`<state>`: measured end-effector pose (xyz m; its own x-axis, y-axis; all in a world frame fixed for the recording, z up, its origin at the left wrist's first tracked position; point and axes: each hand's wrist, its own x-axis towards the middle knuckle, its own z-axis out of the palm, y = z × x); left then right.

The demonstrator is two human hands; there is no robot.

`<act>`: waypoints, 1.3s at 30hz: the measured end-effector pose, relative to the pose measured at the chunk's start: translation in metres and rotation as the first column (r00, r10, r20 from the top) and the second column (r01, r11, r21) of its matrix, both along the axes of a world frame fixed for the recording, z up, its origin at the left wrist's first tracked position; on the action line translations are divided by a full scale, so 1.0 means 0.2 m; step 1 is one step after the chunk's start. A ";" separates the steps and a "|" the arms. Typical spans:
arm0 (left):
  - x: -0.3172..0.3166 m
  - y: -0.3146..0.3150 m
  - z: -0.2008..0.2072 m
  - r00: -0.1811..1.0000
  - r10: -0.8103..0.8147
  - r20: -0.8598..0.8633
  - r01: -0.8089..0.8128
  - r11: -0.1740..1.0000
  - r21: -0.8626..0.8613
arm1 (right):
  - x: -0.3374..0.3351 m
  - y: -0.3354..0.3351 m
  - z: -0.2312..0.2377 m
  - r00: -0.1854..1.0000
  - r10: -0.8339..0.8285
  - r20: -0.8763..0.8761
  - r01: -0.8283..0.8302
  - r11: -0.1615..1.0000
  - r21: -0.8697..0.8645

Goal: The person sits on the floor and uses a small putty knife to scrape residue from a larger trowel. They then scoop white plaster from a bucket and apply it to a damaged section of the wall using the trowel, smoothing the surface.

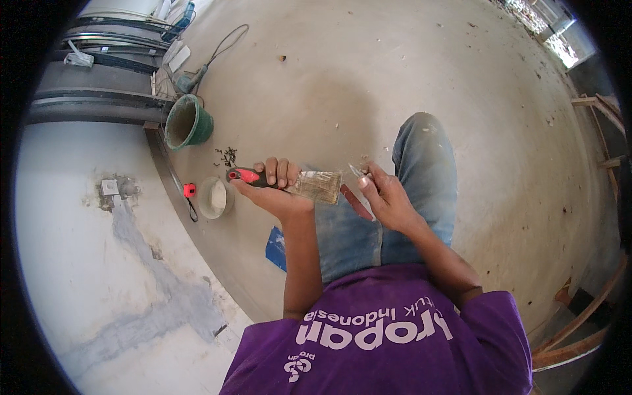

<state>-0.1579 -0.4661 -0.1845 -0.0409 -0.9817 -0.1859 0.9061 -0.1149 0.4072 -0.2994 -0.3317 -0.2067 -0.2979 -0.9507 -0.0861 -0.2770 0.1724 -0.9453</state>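
Observation:
My left hand (276, 187) is closed around the black and red handle of a putty knife (320, 187). Its wide blade points right and is crusted with dried beige filler. Just beyond the blade's end, my right hand (388, 197) pinches a small pale grey pointed tool (356, 170) between thumb and fingers; its exact kind I cannot make out. A narrow dark red strip (356, 202) shows below those fingers, over my jeans; whether it belongs to that tool I cannot tell. The two hands are apart, above my lap.
On the floor at left stand a green bucket (189, 122) and a small pale tub (216, 197). Beside them lie a red tape measure (189, 191), dark screws (227, 157) and a corded power tool (187, 82). A blue piece (276, 248) lies by my left forearm; a patched white wall (72, 217) rises left.

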 end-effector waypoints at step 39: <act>0.00 -0.04 0.01 0.912 0.033 0.409 -0.027 0.999 -0.022 | 0.06 0.02 -0.05 0.923 0.319 0.213 -0.306 0.947 -0.092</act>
<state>-0.1572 -0.4749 -0.1828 0.0650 -0.9841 -0.1651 0.6627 -0.0812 0.7445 -0.2868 -0.3279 -0.2175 0.0361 -0.9976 -0.0595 -0.0896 0.0561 -0.9944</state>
